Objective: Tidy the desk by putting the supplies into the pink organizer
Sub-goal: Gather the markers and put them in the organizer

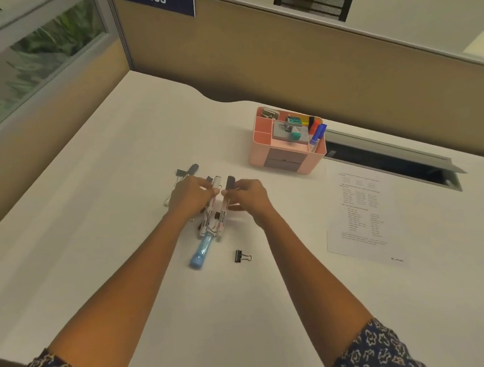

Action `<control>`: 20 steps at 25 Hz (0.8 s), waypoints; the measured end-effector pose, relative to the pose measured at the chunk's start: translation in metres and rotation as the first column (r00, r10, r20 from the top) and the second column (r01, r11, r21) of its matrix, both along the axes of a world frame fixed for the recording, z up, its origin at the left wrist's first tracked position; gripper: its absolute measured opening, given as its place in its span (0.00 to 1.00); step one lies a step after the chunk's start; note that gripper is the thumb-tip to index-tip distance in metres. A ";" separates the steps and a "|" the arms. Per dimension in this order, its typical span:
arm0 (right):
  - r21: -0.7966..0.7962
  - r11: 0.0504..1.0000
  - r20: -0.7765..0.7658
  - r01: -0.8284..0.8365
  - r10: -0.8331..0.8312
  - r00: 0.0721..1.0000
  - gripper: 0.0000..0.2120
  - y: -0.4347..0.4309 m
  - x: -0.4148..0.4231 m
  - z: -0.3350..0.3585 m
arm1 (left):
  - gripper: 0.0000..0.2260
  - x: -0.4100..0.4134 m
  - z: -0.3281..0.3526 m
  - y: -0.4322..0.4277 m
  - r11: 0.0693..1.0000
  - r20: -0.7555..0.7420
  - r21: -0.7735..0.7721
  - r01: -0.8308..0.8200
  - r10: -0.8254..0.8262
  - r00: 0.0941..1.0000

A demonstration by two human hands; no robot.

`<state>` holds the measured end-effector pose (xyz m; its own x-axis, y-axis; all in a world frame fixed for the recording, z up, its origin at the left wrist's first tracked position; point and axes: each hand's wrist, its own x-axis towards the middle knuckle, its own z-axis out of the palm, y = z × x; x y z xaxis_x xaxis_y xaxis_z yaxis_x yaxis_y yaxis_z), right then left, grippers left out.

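A pile of markers and binder clips lies mid-desk. My left hand [189,198] curls round a white marker [216,184] in that pile. My right hand [247,198] pinches a black-capped marker [229,183] beside it. A light blue marker [201,251] sticks out of the pile toward me. One black binder clip [242,256] lies apart to the right of it. The pink organizer [261,151] stands farther back on the right, holding several markers, an eraser and clips.
A printed sheet [363,213] lies right of my hands. Behind it is an open cable slot [388,161] in the desk. Another dark-capped marker and clip [187,170] lie at the pile's far left. Beige partition walls enclose the back and left.
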<state>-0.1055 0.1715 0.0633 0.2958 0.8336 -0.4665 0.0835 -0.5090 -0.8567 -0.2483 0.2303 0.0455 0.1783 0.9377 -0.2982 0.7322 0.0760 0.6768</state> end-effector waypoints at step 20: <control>0.227 0.961 0.336 0.160 -0.231 0.913 0.16 0.002 0.130 0.040 | 0.13 0.165 0.050 0.001 0.978 0.361 0.150 0.147 -0.193 0.912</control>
